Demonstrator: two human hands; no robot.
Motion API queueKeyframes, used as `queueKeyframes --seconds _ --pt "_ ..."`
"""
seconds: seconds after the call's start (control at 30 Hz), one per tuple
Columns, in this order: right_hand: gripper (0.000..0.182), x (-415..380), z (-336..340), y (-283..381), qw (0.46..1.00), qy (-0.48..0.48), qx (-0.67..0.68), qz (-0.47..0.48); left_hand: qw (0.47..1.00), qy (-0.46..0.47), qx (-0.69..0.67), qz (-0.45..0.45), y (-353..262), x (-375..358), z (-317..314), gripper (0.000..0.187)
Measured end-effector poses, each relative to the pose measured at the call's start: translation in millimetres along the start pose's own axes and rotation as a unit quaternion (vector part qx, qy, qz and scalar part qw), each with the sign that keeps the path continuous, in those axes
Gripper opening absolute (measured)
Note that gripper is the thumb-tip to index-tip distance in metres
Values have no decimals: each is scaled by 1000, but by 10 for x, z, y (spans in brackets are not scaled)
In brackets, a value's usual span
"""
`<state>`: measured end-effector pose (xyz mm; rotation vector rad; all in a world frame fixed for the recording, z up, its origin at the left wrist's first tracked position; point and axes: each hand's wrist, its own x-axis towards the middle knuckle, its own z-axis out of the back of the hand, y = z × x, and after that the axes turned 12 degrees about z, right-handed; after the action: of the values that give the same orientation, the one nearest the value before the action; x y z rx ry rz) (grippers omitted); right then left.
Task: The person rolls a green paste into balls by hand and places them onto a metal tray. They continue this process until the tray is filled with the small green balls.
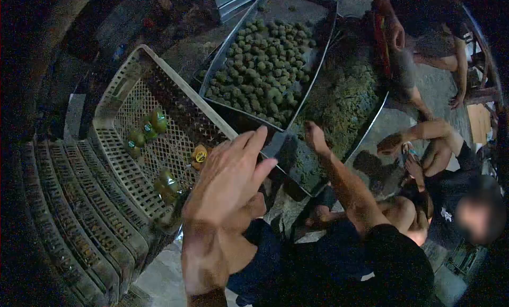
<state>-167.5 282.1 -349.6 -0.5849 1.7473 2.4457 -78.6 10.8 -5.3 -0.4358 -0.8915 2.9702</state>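
Note:
My left hand (228,171) is raised over the right edge of a plastic crate (185,89), fingers stretched out, holding nothing. Inside the crate lie several green round items with shiny labels (155,124) and a yellowish one (200,154) beside my fingers. Over the near end of a metal tray of crumbly green-brown material (347,102) is my right hand (317,138). Its fingers look curled together, and anything in them is too small and dark to make out. Behind, another metal tray holds a heap of small round greenish lumps (265,68).
Stacked crates (79,222) stand at the lower left. At the right, a seated person's hands (411,156) hold a small item. Another person's hand (396,35) is at the upper right, beyond the crumbly heap. Corrugated metal (236,2) stands at the top.

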Motion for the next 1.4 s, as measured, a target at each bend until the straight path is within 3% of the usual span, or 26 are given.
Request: queueKeyframes --seconds 0.03,0.07,0.13,0.2,0.23,0.27,0.4,0.47,0.53,0.57,0.63,0.7,0.8,0.87,0.93,0.97,1.03,1.1,1.13,1.17,1.23,1.27,1.3,1.33,1.37,1.4 --pt "43 108 5 -293 988 47 -144 25 1000 -18 25 -3 8 -26 -5 55" --pt "48 113 -45 -510 937 52 -324 118 1000 -13 24 0 17 -55 -8 55" --pt "53 -26 -158 -817 773 90 -582 236 1000 12 17 -15 25 -131 -5 62" --pt "57 -492 -299 -839 731 145 -612 266 998 46 38 -26 -28 -140 47 60" --pt "57 -760 -320 -755 768 221 -566 201 995 68 64 -42 -31 -122 54 58" --pt "56 -975 -349 -586 797 295 -510 131 993 98 70 -16 -3 -133 42 70" --pt "48 -611 -503 -165 800 320 -460 214 987 114 111 -7 -32 -90 39 73" --pt "46 -12 -895 -475 775 345 -462 259 988 102 114 -23 -28 -61 45 75" --pt "41 228 -1065 -337 798 444 -376 156 988 97 118 -17 -19 -45 20 66" --pt "41 167 -997 -325 797 443 -382 151 989 93 118 -13 -7 -40 -2 60" --pt "42 -191 -924 -400 663 340 -475 468 991 92 99 -6 80 -85 -13 59" --pt "43 -748 -508 -721 662 354 -460 474 992 90 85 3 96 -117 9 59" --pt "41 -1284 -84 -1098 746 340 -421 387 993 91 79 11 27 -111 47 58" --pt "45 -1040 -111 -483 706 523 -465 108 991 96 89 -12 -14 -122 17 58" --pt "48 -601 -340 -391 778 385 -461 185 988 124 90 -17 -83 -103 -17 62" --pt "50 -429 -426 -333 783 323 -485 217 985 149 87 -19 -106 -108 -39 67" --pt "51 -435 -467 -403 787 253 -507 245 985 145 94 -26 -104 -142 -99 66" --pt "42 -861 -435 -641 722 140 -539 411 984 150 90 -34 -103 -178 -108 64" --pt "42 -1173 -460 -1015 842 145 -439 278 985 146 90 -25 -101 -188 -106 63" --pt "42 -1316 -294 -1025 842 145 -442 273 986 141 93 -11 -119 -176 -106 62" --pt "41 -1516 24 -1008 736 496 -433 156 990 115 81 -27 -103 -204 -119 60" --pt "39 -1514 138 -1005 744 506 -423 106 991 100 77 -38 -140 -202 -90 59" --pt "36 -1466 235 -1137 798 440 -401 98 992 85 75 -47 -171 -199 -69 57" --pt "34 -1357 287 -1354 885 305 -325 131 992 83 77 -46 -186 -210 -72 57" --pt "32 -1235 276 -1713 963 136 -52 226 992 70 80 -61 -194 -228 -89 56" --pt "29 -1123 212 -1946 933 43 146 327 992 58 82 -76 -196 -243 -106 56"
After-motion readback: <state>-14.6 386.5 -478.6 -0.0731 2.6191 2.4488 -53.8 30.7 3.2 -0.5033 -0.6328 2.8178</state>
